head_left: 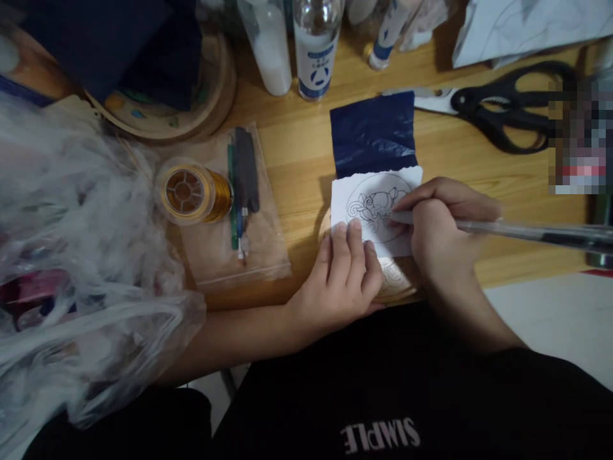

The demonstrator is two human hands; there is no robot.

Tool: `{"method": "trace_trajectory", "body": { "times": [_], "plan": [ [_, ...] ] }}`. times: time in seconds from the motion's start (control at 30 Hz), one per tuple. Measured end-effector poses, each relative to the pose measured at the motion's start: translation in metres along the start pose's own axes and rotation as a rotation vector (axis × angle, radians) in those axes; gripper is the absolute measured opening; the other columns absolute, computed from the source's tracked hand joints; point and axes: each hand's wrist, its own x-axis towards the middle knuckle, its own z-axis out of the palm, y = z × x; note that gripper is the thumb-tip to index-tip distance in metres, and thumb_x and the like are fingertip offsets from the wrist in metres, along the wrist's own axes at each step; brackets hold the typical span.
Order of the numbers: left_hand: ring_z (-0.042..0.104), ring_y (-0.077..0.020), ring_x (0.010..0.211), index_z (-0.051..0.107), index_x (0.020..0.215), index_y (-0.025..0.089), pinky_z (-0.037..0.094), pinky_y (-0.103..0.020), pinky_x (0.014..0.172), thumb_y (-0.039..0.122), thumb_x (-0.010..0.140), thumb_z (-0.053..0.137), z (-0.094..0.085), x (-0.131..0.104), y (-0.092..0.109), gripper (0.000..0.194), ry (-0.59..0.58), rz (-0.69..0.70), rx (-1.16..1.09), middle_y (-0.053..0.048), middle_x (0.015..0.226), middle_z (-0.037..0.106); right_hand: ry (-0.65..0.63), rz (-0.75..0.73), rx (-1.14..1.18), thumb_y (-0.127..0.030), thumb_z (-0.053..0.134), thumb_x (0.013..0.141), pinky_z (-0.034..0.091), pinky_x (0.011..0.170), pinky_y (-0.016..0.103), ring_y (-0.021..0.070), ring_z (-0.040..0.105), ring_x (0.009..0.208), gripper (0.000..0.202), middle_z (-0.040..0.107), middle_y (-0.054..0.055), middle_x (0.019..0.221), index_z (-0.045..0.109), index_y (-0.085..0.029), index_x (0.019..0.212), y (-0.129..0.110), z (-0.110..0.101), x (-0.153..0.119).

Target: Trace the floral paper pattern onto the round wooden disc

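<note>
A small white paper (364, 195) with a round line drawing lies over a dark blue carbon sheet (372, 131) on a round wooden disc (400, 286) at the table's front edge. My left hand (342, 271) presses its fingertips flat on the paper's lower left part. My right hand (443, 223) grips a clear pen (527, 231), whose tip touches the drawing's lines. The pen's long barrel runs off to the right.
A spool of gold wire (191, 191) and thin tools lie on a clear zip bag (258, 249) to the left. Black scissors (502, 105) rest at the back right. Bottles (313, 45) stand behind. A stuffed plastic bag (71, 255) fills the left side.
</note>
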Motion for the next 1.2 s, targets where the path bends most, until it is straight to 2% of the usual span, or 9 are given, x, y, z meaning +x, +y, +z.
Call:
{"method": "trace_trajectory", "body": {
  "times": [0.3,0.6,0.8,1.2],
  "plan": [
    [0.067,-0.0375,0.111,0.059,0.119,-0.001,0.051,-0.046,0.096,0.067,0.093,0.045,-0.0003,0.0005,0.0000,0.075,0.009,-0.005,0.010,-0.032,0.124,0.064,-0.035,0.008,0.045,-0.008,0.047,0.066,0.041,0.044,0.021,0.0079,0.052,0.044,0.024,0.058,-0.005,0.048,0.064,-0.019,0.054,0.0018,-0.0024,0.0011],
    [0.067,-0.0361,0.111,0.059,0.119,0.000,0.052,-0.046,0.097,0.069,0.093,0.041,-0.0003,0.0005,-0.0001,0.076,0.011,-0.006,0.039,-0.030,0.124,0.065,0.015,0.044,0.036,-0.006,0.047,0.068,0.041,0.044,0.022,0.0089,0.051,0.045,0.026,0.058,-0.006,0.051,0.063,-0.022,0.056,0.0011,0.0007,-0.0007],
    [0.067,-0.0387,0.112,0.059,0.119,-0.001,0.052,-0.046,0.096,0.072,0.092,0.042,0.0004,0.0002,0.0003,0.080,0.011,-0.007,0.018,-0.032,0.124,0.063,-0.015,-0.008,0.029,-0.004,0.048,0.069,0.042,0.045,0.021,0.0080,0.052,0.045,0.026,0.058,-0.006,0.050,0.063,-0.021,0.056,0.0029,-0.0004,0.0005],
    [0.067,-0.0385,0.113,0.060,0.118,0.000,0.055,-0.043,0.094,0.073,0.092,0.038,0.0002,0.0003,0.0006,0.081,0.011,-0.008,0.038,-0.030,0.124,0.065,0.005,0.003,0.084,-0.005,0.045,0.068,0.041,0.044,0.020,0.0071,0.052,0.045,0.026,0.057,-0.006,0.051,0.064,-0.020,0.057,0.0055,0.0002,0.0002]
  ]
}}
